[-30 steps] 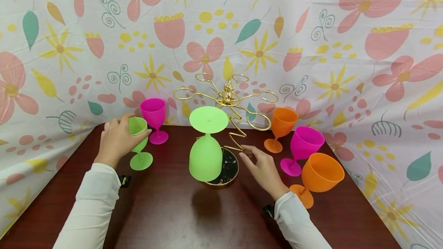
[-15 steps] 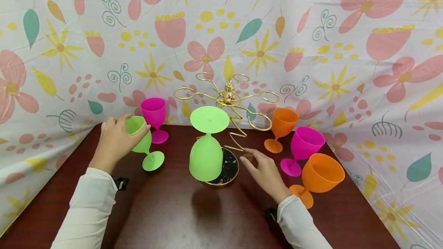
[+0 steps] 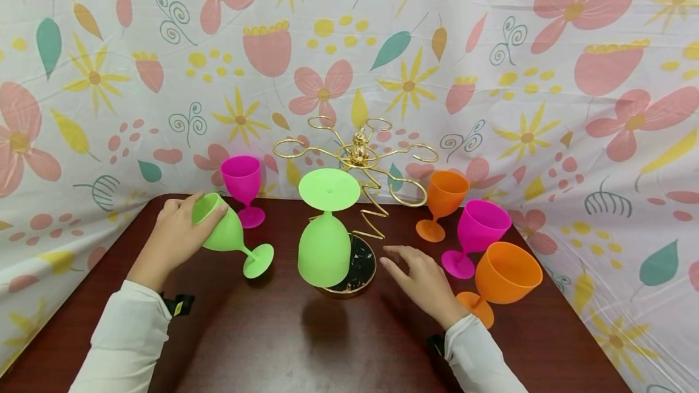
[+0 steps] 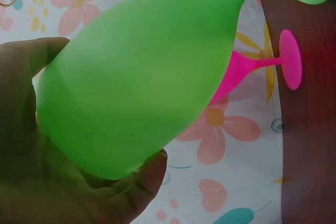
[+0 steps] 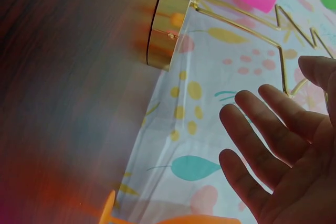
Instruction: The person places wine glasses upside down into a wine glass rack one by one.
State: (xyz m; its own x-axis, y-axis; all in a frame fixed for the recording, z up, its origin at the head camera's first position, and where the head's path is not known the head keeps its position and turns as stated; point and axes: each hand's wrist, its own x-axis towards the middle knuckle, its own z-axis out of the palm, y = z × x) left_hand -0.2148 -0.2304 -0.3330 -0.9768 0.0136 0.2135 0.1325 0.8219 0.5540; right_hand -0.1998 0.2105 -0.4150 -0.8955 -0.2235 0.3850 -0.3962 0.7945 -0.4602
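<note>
My left hand (image 3: 177, 232) grips a light green plastic goblet (image 3: 226, 232) by its bowl near the rim. The goblet is tilted, its mouth toward the palm and its foot pointing right, low over the table. In the left wrist view, thumb and fingers wrap the rim end of the bowl (image 4: 136, 77). Another green goblet (image 3: 324, 253) hangs upside down from a gold wire rack (image 3: 359, 147), hiding part of its round black base (image 3: 361, 265). My right hand (image 3: 423, 281) hovers right of that base, fingers loosely spread, holding nothing.
A magenta goblet (image 3: 242, 184) stands upright behind the left hand. Along the right side are an orange goblet (image 3: 446, 193), a magenta goblet (image 3: 482, 226) and a nearer orange goblet (image 3: 506, 275). A flowered cloth (image 3: 437, 77) surrounds the dark wooden table (image 3: 273, 344).
The left hand has lifted and tipped the green goblet, swinging its foot to the right. The right hand has drawn slightly away from the rack's wire.
</note>
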